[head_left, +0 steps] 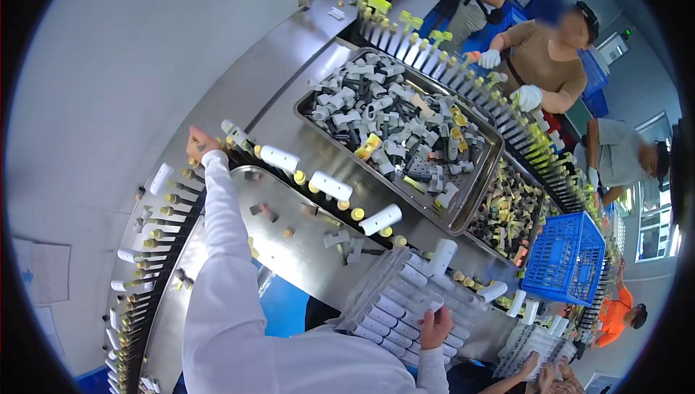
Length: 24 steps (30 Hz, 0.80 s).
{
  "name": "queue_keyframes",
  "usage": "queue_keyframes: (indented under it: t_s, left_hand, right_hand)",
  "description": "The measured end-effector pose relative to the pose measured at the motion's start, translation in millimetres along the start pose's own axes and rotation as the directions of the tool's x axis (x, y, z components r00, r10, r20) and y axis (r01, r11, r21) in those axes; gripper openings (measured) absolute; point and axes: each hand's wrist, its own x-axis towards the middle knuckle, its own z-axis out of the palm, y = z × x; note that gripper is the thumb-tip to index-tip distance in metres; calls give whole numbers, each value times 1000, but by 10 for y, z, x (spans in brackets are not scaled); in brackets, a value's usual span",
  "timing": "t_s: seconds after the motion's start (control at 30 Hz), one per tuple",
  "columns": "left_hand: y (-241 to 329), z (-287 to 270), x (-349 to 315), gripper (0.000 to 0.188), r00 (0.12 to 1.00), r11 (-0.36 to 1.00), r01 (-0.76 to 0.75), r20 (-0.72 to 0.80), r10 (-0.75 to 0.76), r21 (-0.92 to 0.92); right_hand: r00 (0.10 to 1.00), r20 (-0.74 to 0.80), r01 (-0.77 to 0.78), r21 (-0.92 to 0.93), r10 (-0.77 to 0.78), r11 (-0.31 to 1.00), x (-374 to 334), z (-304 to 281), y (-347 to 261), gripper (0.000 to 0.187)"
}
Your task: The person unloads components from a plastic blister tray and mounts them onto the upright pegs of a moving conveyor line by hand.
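My left arm, in a white sleeve, stretches to the far left bend of the peg line. There my left hand [203, 145] is closed at the yellow-tipped pegs; what its fingers hold is hidden. A grey-white plastic clip [234, 134] stands just right of it. At the lower right, my right hand [436, 327] is closed on a white plastic casing [432, 302], over a clear plastic tray [352, 306]. Rows of similar white casings [384, 316] lie in this tray. More white casings [331, 185] sit tilted on the pegs between my hands.
A metal tray [474, 209] heaped with grey and yellow clips lies beyond the peg line. Behind it is a tray of small mixed parts [510, 206], beside a blue crate [565, 256]. Co-workers stand across the line; another person's hands [539, 369] work at the lower right.
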Motion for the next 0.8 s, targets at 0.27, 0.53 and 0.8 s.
queue_keyframes:
  t_s: [0.27,0.53,0.8]
  left_hand:
    - [211,-801,-650,59,979,981,-196,-50,196,-2]
    - [1006,-2824,-2979,37,424,865,-184,756,499,-467]
    - [1622,-3093,-3951,19,-464,481,-213,521,716,-850]
  right_hand:
    - [969,10,246,-48,-246,968,-85,252,-71,21]
    - [941,-33,332,-113,-338,937,77,136,-80,21]
    - [883,-432,283,180,-183,942,76,-655,149,31]
